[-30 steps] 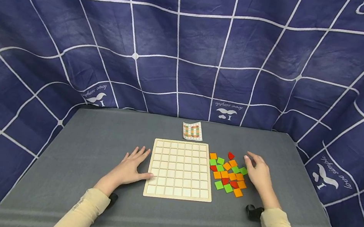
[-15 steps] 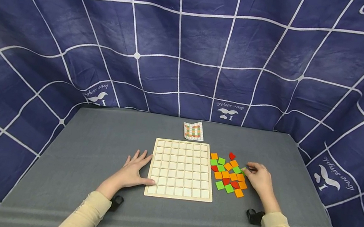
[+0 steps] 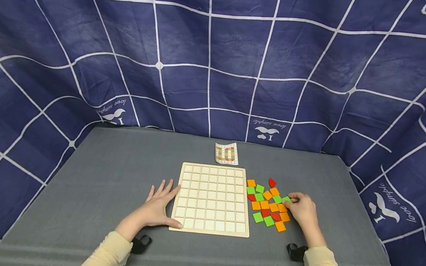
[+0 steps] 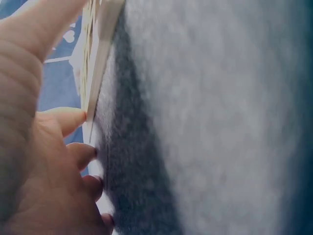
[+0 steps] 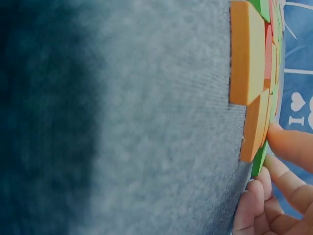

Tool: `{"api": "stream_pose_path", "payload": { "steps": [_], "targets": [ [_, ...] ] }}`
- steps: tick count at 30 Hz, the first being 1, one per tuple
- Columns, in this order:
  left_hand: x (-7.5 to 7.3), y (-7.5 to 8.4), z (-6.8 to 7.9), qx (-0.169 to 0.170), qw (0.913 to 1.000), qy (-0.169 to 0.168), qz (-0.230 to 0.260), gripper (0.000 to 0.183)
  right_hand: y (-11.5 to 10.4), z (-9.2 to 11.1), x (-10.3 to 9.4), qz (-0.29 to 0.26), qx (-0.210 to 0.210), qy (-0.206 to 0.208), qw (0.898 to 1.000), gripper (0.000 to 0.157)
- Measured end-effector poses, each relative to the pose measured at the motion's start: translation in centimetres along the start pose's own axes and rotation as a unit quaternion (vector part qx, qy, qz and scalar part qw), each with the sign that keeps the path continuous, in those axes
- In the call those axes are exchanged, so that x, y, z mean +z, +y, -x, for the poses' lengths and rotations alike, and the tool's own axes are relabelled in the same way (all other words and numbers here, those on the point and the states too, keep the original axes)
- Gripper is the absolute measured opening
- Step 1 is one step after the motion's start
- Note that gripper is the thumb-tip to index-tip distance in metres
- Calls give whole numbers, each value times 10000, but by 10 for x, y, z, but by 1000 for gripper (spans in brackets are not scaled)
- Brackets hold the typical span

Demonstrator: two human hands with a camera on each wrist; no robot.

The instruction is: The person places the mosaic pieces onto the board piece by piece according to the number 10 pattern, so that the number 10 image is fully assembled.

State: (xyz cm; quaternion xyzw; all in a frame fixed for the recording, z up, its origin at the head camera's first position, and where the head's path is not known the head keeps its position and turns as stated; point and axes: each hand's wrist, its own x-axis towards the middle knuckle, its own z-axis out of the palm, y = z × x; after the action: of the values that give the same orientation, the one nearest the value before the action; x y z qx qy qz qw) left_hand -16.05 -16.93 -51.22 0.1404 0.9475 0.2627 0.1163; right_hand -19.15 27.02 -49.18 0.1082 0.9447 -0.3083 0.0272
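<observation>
A pale wooden grid board (image 3: 213,200) lies flat on the grey table. My left hand (image 3: 156,208) is at its left edge, fingers spread, the thumb on the near left corner. In the left wrist view, the index fingertip meets the side of the board (image 4: 101,58). My right hand (image 3: 302,210) is at the right side of a loose group of flat tiles. Its thumb and index finger pinch a green square tile (image 3: 287,199) at the group's right edge. The right wrist view shows this green tile (image 5: 259,162) between those fingertips, beside an orange tile (image 5: 253,129).
Several orange square tiles (image 3: 280,226), green squares (image 3: 258,217) and red rounded pieces (image 3: 272,183) lie right of the board. A small printed pattern card (image 3: 227,153) sits behind the board. A blue curtain (image 3: 227,89) hangs along the table's back and sides.
My left thumb has slid nearer along the board's left side to its corner. My right hand has come down from just beyond the tiles onto the green tile at the right edge.
</observation>
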Motion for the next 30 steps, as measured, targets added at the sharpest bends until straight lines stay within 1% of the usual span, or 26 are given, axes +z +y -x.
{"api": "stream_pose_path", "payload": {
  "steps": [6, 10, 13, 17, 21, 23, 25, 30],
  "targets": [
    [3, 3, 4, -11, 9998, 84, 176, 126, -3, -2, 0, -116, 326, -22, 9994, 38],
    [5, 4, 5, -19, 9995, 146, 290, 127, -5, -4, 0, -153, 442, -51, 9989, 37],
    [7, 5, 5, -35, 9995, 185, 260, 128, -4, -5, 0, -250, 493, -59, 9985, 34],
    [8, 6, 5, -51, 9996, 160, 247, 129, -2, -6, 0, -463, 522, -66, 9975, 29],
    [8, 7, 6, -74, 9994, 71, 334, 130, -1, -8, -1, -832, 566, 17, 9949, 35],
    [8, 8, 6, -73, 9992, 69, 385, 131, -3, -8, -1, -1132, 621, 64, 9916, 39],
    [7, 8, 7, -89, 9991, 65, 404, 131, -8, -9, 0, -1550, 656, 44, 9857, 42],
    [5, 10, 8, -91, 9991, 65, 402, 131, -27, -10, 8, -2621, 632, -283, 9626, 45]
  ]
}}
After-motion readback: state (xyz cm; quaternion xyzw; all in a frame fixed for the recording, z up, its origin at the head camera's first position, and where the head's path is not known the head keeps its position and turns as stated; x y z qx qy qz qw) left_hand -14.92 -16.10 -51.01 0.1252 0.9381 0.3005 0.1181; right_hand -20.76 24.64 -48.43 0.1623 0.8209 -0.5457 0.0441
